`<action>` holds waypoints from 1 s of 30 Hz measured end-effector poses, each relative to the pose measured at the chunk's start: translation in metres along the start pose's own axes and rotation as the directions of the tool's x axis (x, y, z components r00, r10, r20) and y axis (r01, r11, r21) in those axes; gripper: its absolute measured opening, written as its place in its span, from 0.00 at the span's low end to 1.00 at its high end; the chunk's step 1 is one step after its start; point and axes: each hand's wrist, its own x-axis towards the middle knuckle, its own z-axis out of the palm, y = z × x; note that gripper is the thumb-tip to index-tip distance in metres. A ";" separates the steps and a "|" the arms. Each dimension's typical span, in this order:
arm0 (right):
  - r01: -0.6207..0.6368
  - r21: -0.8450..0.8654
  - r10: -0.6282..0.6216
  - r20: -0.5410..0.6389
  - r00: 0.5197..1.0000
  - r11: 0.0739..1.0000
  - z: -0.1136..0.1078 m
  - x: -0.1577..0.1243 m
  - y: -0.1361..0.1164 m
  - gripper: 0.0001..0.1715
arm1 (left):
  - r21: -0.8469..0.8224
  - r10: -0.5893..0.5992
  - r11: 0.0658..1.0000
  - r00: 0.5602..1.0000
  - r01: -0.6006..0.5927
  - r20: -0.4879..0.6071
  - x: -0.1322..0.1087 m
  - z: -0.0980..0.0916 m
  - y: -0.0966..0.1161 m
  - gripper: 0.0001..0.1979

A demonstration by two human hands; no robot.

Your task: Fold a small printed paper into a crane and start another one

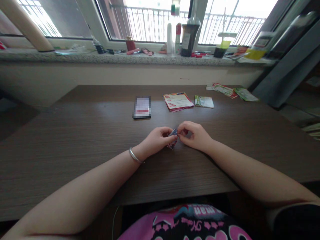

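My left hand (pixel 156 139) and my right hand (pixel 193 135) meet at the middle of a dark wooden table (pixel 75 140). Both pinch a small folded piece of printed paper (pixel 173 138) between fingertips, just above the tabletop. The paper shows blue and red print and is mostly hidden by my fingers. A silver bangle (pixel 135 156) circles my left wrist. Both forearms rest on the table's near edge.
Beyond my hands lie a dark phone (pixel 142 107), a red-and-white leaflet stack (pixel 178 101) and a green-and-white leaflet (pixel 204 101). More leaflets (pixel 231 91) sit far right. The windowsill (pixel 125 58) holds bottles, a dark jar (pixel 188 40) and small clutter.
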 end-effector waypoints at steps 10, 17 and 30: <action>0.024 -0.115 -0.026 -0.016 1.000 0.993 -0.001 0.000 -0.008 0.04 | 0.015 0.039 0.999 0.997 -0.038 -0.070 -0.003 0.002 0.005 0.11; 0.065 -0.086 -0.069 -0.049 0.996 0.994 0.003 0.000 0.001 0.05 | -0.036 0.041 0.998 0.996 -0.044 -0.083 -0.002 0.001 0.004 0.13; 0.080 -0.142 -0.096 -0.111 0.989 0.987 0.004 0.000 -0.003 0.03 | -0.032 0.060 0.997 0.987 -0.065 -0.148 -0.003 0.003 0.003 0.16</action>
